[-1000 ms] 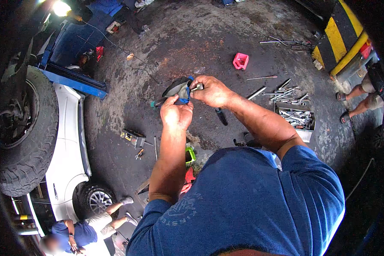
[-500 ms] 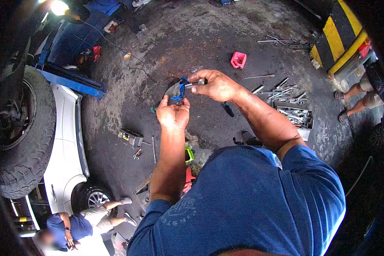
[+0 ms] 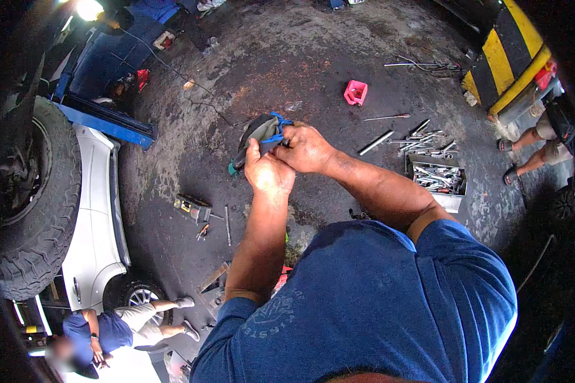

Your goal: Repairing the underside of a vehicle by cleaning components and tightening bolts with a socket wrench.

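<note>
My left hand (image 3: 266, 171) is closed on the underside and near edge of a grey, black and blue item (image 3: 255, 134) with a green bit at its lower left; I cannot make out what it is. My right hand (image 3: 305, 150) is closed against the item's right side, touching my left hand. Whatever its fingers hold is hidden by them. Both hands are raised over the dark, stained floor, in the middle of the picture.
A metal toolbox (image 3: 436, 179) and loose tools (image 3: 421, 139) lie right; a pink container (image 3: 355, 93) ahead; a power tool (image 3: 191, 207) left. A raised tyre (image 3: 32, 255), white car (image 3: 96, 204), reclining person (image 3: 92, 335) and blue lift (image 3: 108, 124) fill the left. Another person's legs (image 3: 533, 159) stand right.
My right hand has moved down and left against my left hand, which has shifted slightly right. The metal piece that showed in my right fingers earlier is now hidden.
</note>
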Demonstrator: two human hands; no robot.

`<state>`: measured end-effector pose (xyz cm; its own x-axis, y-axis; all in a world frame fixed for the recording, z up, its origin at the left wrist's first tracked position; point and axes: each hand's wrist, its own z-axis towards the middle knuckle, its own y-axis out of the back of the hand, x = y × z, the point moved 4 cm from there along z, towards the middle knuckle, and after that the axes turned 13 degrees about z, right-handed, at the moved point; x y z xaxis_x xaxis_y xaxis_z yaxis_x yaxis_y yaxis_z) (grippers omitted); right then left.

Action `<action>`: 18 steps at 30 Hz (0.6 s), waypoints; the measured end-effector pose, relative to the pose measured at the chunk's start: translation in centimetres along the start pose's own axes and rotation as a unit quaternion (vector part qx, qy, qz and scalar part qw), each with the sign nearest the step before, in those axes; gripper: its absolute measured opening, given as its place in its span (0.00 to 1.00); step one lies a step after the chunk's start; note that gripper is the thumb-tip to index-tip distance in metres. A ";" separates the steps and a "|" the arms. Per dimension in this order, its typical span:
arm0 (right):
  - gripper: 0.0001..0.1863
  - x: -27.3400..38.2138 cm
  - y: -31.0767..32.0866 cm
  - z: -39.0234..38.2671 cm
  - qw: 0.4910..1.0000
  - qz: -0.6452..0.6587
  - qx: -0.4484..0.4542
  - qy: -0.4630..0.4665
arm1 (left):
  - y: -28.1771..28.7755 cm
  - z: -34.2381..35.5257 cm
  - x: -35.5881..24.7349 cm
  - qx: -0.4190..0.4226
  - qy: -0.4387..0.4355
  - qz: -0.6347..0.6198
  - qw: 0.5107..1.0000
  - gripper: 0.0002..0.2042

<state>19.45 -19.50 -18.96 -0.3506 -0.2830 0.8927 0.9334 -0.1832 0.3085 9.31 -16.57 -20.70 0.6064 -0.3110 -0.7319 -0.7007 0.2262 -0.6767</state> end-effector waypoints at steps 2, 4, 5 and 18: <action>0.15 -0.1 0.0 0.3 1.000 -0.003 0.010 -0.024 | 0.0 0.2 0.2 -0.003 -0.007 -0.004 1.000 0.23; 0.14 -0.5 0.1 0.5 0.996 0.022 0.023 -0.084 | 0.3 0.6 0.2 -0.004 -0.015 -0.007 1.000 0.23; 0.14 -1.0 0.0 0.7 0.996 0.021 0.023 -0.083 | 0.7 0.8 0.2 -0.020 -0.008 -0.016 1.000 0.23; 0.05 -1.6 1.7 0.9 0.854 0.442 0.032 -0.273 | 5.5 2.2 -2.0 -0.080 0.096 0.112 0.986 0.20</action>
<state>21.73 -18.46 -19.57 0.5649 0.2000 0.8005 0.8231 -0.0678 -0.5639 5.08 -12.65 -23.15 0.3582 -0.4429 -0.8219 -0.8681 0.1660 -0.4678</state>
